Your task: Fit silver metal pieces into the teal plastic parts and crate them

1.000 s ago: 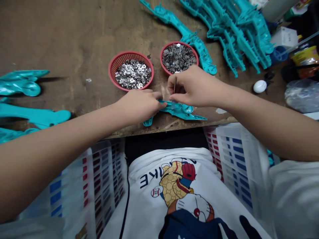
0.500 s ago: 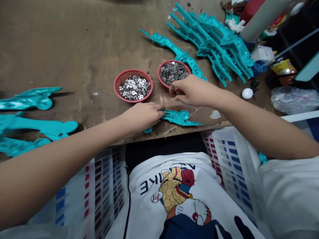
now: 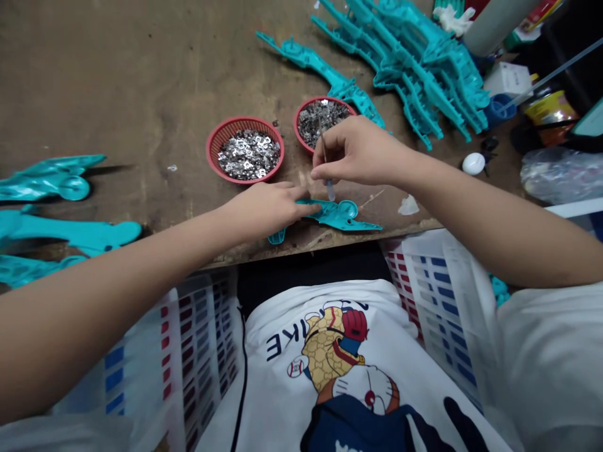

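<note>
A teal plastic toy part [image 3: 340, 215] lies at the front edge of the brown table [image 3: 141, 75]. My left hand [image 3: 264, 207] rests on its left end and presses it down with closed fingers. My right hand [image 3: 358, 150] hovers just above the part and pinches a thin metal tool [image 3: 326, 164] that points down at it. Two red baskets of small silvery metal pieces stand behind the hands: the left basket [image 3: 245, 150] and the right basket [image 3: 320, 119], which my right hand partly hides.
A heap of teal parts [image 3: 414, 56] lies at the back right, and more teal parts [image 3: 51, 207] lie at the left. A white egg-shaped object [image 3: 473, 163], jars and clutter fill the right edge. White slotted crates [image 3: 438, 289] stand under the table on both sides of my lap.
My right hand has come back from the right basket toward the teal part and now holds the tool upright over it. My left hand has stayed on the part.
</note>
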A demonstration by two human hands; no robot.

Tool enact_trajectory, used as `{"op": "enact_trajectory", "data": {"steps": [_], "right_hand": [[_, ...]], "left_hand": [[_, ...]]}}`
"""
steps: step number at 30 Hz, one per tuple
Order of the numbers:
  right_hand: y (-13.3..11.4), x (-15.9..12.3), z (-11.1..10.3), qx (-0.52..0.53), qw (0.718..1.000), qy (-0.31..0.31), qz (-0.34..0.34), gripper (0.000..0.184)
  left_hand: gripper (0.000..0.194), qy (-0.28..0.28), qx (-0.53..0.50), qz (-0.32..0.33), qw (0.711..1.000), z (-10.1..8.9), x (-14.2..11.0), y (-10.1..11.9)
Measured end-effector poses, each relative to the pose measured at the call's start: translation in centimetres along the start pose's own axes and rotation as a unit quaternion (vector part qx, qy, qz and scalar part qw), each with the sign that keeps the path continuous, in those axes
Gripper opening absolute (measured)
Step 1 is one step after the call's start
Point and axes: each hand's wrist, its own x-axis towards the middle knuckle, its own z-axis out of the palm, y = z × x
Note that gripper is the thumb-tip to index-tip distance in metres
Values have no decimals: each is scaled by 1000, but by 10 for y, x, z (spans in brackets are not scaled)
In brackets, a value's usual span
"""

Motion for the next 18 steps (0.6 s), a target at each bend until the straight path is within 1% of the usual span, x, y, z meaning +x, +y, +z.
{"op": "enact_trajectory", "data": {"steps": [3, 8, 12, 15, 18], "right_hand": [[2, 1, -3, 2, 1000, -10, 2, 17], [15, 7, -4, -75, 997, -18, 6, 26], [28, 15, 7, -131, 990, -46, -8, 26], [40, 22, 17, -153, 987, -50, -15, 24], [52, 28, 23, -159, 986, -52, -17, 23]], "left_hand": [[68, -8, 8, -2, 1000, 1, 0, 2], [69, -35, 36, 4, 999, 3, -1, 9], [71, -39, 50, 7, 998, 3, -2, 8], [77, -28, 46, 14, 998, 5, -4, 1], [79, -28, 59, 7, 998, 7, -5, -3]]}}
